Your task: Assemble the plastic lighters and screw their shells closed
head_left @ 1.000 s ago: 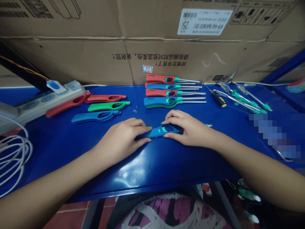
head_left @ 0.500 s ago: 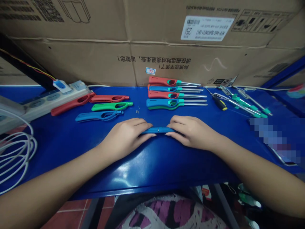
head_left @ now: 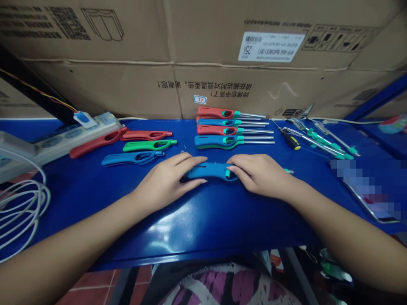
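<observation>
A blue lighter [head_left: 208, 170] with a green trigger lies level between my two hands, above the blue table. My left hand [head_left: 170, 176] pinches its handle end. Fingers of my right hand [head_left: 260, 176] close round the trigger end, and the metal tip shows past the knuckles. Just beyond are several assembled red and blue lighters [head_left: 216, 142] with metal rods, stacked in a row. To the left lie handles without rods: a blue one [head_left: 127, 158], a green one [head_left: 143, 145] and red ones [head_left: 98, 143]. Tiny metal pieces sit behind my left fingers.
At the right are a black and yellow screwdriver [head_left: 291, 140] and several rods with green parts [head_left: 327, 145]. A power strip [head_left: 63, 142] and coiled white cable [head_left: 23, 203] are on the left. A cardboard box [head_left: 127, 84] stands behind the blue table [head_left: 178, 228]. A phone-like object is at right.
The blue lighter has been turned from its narrow edge to its broad side, so its green trigger now shows. Both hands still hold it. The view has shifted slightly.
</observation>
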Motion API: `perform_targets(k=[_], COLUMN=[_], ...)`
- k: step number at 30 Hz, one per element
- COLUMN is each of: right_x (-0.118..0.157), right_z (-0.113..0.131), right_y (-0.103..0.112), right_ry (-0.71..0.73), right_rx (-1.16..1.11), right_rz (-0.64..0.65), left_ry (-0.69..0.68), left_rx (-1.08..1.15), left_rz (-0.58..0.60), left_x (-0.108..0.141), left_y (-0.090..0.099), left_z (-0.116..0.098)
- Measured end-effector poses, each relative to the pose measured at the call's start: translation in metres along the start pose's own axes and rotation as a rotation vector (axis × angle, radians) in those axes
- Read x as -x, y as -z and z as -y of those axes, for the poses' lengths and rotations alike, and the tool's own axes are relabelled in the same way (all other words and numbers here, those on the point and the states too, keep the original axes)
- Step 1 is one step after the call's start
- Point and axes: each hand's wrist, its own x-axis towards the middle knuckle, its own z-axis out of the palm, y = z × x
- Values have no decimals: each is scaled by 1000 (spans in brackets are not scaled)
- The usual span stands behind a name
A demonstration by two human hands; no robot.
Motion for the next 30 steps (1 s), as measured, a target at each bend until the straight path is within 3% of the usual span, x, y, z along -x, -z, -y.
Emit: perform_targets(k=[2, 5, 11, 24, 30], right_x=[0, 1, 4, 0, -1], right_z=[1, 4, 6, 21, -16], right_y=[1, 1, -8, -11, 13], right_ry=[-37, 51, 186, 219, 113], right_rx=[-51, -131, -106, 18, 198], right_rz=[42, 83, 6, 60, -95], left_ry=[-49, -93, -137, -27, 70], left_rx=[-42, -52, -24, -35, -73], left_rz=[23, 57, 131, 289, 192], left_x=[0, -1, -2, 3, -4], left_y=[1, 4, 10, 3, 11], left_z=[0, -3, -7, -23, 2])
